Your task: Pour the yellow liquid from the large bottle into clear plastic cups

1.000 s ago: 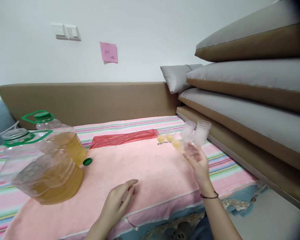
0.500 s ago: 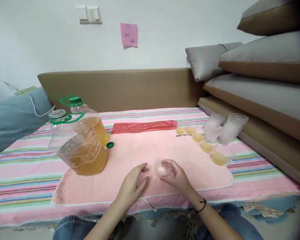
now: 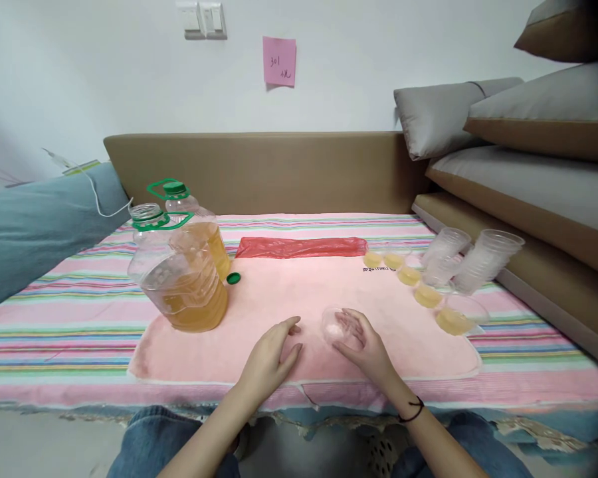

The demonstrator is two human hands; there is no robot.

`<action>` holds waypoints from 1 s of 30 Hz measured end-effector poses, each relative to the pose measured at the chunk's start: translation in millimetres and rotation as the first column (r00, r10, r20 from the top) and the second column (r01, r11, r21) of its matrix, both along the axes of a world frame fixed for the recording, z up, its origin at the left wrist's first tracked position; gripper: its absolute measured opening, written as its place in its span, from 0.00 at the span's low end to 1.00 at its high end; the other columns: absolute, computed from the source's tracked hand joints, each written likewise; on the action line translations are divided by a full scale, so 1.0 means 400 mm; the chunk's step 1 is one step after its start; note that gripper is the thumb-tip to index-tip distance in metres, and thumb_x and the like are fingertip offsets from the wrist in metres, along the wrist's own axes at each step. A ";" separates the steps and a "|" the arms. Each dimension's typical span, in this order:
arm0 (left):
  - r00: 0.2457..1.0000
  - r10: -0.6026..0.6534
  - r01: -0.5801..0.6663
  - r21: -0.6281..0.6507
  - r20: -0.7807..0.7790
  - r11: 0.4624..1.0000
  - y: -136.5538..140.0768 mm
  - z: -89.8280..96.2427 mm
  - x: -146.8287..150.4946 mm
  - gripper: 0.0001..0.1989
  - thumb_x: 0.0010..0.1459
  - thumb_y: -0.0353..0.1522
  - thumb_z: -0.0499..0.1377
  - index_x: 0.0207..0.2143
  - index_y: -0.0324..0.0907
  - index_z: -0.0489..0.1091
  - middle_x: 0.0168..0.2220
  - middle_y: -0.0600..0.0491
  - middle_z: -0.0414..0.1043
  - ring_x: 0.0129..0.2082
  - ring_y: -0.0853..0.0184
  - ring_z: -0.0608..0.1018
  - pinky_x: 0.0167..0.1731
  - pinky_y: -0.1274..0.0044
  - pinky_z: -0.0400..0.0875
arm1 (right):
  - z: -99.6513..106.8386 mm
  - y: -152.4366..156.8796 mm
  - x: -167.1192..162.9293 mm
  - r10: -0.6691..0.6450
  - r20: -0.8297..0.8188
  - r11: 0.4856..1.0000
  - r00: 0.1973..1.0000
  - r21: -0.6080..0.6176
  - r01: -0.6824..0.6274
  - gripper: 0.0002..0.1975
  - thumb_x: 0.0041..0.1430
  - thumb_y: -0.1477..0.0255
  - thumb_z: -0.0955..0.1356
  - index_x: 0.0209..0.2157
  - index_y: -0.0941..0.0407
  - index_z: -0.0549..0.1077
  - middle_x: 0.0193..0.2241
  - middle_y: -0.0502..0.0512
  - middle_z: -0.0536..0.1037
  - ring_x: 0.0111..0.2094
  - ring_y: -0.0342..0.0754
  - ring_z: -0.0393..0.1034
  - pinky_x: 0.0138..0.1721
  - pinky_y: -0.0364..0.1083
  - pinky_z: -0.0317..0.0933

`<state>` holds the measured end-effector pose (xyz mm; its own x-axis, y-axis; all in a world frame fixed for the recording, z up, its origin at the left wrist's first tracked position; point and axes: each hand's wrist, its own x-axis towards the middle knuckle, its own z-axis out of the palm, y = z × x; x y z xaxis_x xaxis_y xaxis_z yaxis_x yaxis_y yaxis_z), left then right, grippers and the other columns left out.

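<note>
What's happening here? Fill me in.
A person's right hand holds a clear cup; the left hand beside it is open and empty. On the right, five cups of yellow liquid stand near stacks of clear cups. On the left are two jugs of yellowish liquid, the nearer uncapped, with a green cap lying by them.

A pink note [image 3: 280, 62] hangs right of the white wall switches [image 3: 202, 20].

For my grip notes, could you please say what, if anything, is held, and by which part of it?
The right hand holds a clear plastic cup by the right side of its wall; the left hand holds nothing.
</note>
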<state>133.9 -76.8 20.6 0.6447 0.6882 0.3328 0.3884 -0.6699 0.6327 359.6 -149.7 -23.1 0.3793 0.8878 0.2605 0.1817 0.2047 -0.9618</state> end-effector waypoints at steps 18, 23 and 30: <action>0.998 0.052 -0.056 0.081 0.046 0.995 0.013 0.016 -0.017 0.20 0.63 0.32 0.54 0.58 0.42 0.60 0.48 0.47 0.75 0.49 0.62 0.77 0.51 0.67 0.71 | 0.005 -0.019 0.030 -0.029 0.023 0.998 0.999 -0.063 0.030 0.31 0.46 0.66 0.76 0.52 0.54 0.66 0.47 0.63 0.79 0.49 0.56 0.75 0.53 0.58 0.67; 0.996 0.064 -0.069 0.098 0.054 0.993 0.015 0.019 -0.032 0.21 0.63 0.32 0.54 0.58 0.42 0.60 0.47 0.47 0.75 0.48 0.62 0.77 0.50 0.68 0.71 | -0.014 -0.019 0.035 -0.033 0.008 0.998 0.999 -0.060 0.033 0.32 0.47 0.66 0.76 0.52 0.54 0.65 0.45 0.63 0.79 0.47 0.55 0.76 0.52 0.59 0.68; 0.991 0.083 -0.105 0.240 0.104 0.965 0.023 0.025 -0.051 0.20 0.62 0.30 0.54 0.57 0.43 0.60 0.46 0.47 0.76 0.46 0.62 0.79 0.47 0.68 0.74 | -0.021 -0.021 0.039 -0.002 0.056 0.996 0.998 -0.092 0.007 0.31 0.51 0.63 0.74 0.54 0.53 0.62 0.46 0.63 0.76 0.48 0.55 0.75 0.53 0.59 0.67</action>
<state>113.4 -67.8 30.4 0.5398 0.6347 0.5530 0.4050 -0.7717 0.4904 375.2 -158.0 -31.3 0.3703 0.9074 0.1990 0.2364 0.1151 -0.9648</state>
